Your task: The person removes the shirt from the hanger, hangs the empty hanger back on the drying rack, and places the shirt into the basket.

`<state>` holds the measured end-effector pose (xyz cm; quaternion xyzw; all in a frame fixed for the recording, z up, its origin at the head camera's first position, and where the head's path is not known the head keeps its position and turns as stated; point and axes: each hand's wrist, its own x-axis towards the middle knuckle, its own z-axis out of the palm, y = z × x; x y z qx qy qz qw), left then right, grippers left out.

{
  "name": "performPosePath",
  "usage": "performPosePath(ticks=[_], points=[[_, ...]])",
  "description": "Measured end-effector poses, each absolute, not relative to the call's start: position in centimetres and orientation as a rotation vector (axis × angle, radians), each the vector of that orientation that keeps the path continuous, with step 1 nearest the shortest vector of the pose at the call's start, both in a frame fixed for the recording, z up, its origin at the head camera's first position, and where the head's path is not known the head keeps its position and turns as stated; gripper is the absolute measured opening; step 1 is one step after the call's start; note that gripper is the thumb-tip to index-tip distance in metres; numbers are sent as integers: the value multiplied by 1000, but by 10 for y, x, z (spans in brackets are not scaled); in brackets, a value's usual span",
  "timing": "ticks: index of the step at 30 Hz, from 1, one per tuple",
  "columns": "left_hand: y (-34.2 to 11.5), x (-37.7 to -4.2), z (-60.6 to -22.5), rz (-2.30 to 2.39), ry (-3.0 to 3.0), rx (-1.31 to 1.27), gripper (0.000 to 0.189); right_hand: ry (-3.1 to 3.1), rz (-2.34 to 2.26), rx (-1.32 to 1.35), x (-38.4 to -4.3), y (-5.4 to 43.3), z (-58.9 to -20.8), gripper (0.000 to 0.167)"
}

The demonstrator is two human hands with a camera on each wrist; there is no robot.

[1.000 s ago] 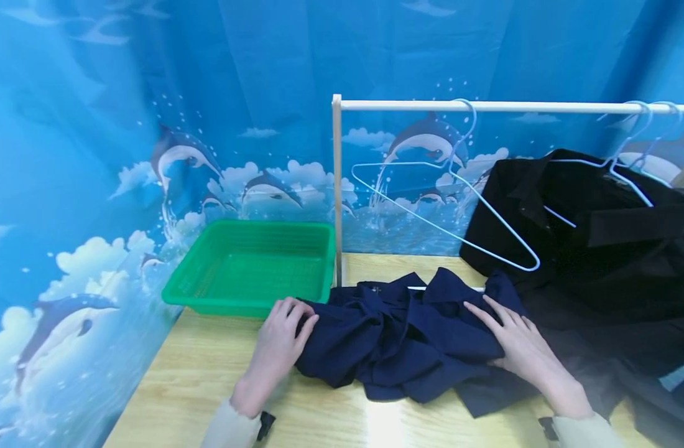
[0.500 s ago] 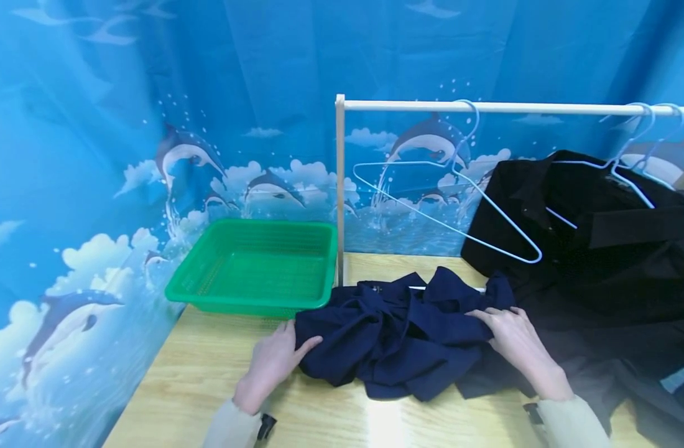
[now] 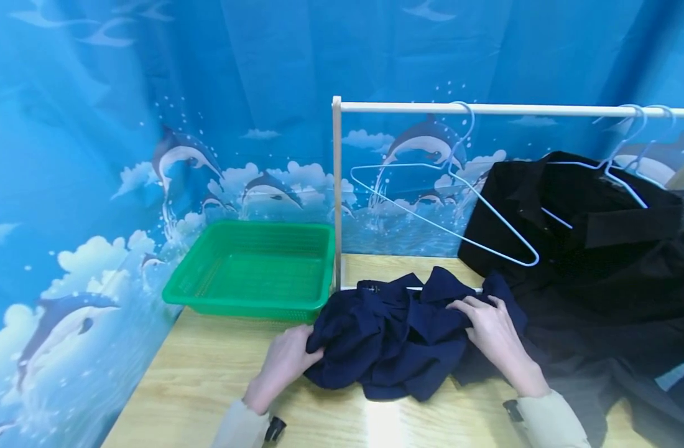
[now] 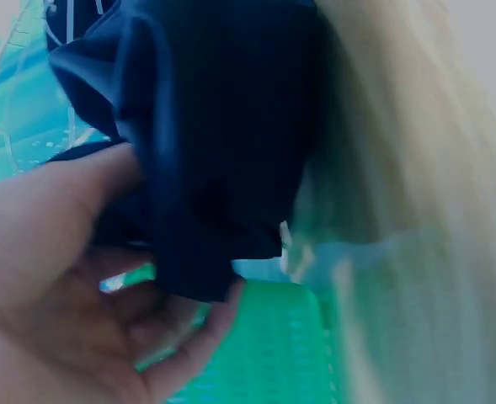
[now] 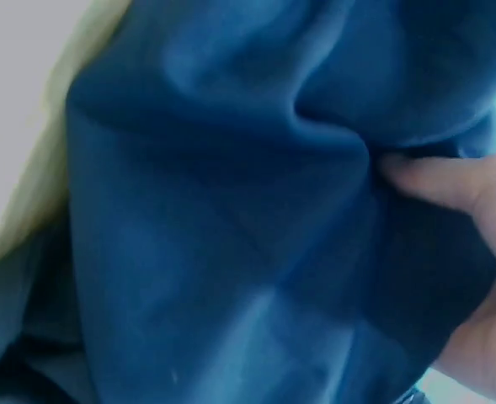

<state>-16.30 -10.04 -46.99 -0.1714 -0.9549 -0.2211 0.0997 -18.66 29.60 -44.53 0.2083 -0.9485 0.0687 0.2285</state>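
A crumpled navy shirt (image 3: 392,336) lies on the wooden table in the head view. My left hand (image 3: 288,361) grips its left end, fingers behind the cloth and thumb in front. The left wrist view has this hand (image 4: 88,286) with a fold of the shirt (image 4: 214,143) between thumb and fingers. On the shirt's right part, my right hand (image 3: 490,330) holds cloth with bent fingers. The right wrist view shows that hand's thumb (image 5: 433,181) pushed into a crease of the shirt (image 5: 214,219); most of its other fingers are hidden.
A green basket (image 3: 252,308) stands at the left of the white rack (image 3: 398,107). From the rack hangs a bare light-blue hanger (image 3: 398,165). Black shirts (image 3: 610,261) on hangers fill the right, their lower cloth spreading over the table (image 3: 207,373). A dolphin-print curtain (image 3: 263,74) lies behind.
My left hand has taken hold of the shirt's left end and drawn it slightly right. My right hand has moved left along the shirt, its fingers now bent into the cloth.
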Motion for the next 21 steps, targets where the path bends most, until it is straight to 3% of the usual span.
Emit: performPosePath(ticks=[4,7,13,17,21], points=[[-93,-162,-461,-742,-2663,-600,18,-2690,176,484,-187,284,-450,81],[-84,-161,-454,-818,-2556,-696,23,-2758,142,466,-186,274,-457,85],[-64,-162,-443,-919,-2393,-886,35,-2749,200,701,-182,245,-473,66],[-51,-164,-438,-910,-2406,-988,37,-2679,309,902,-178,228,-479,43],[-41,-168,-442,-742,-2569,-1001,57,-2708,381,1058,-177,220,-478,30]])
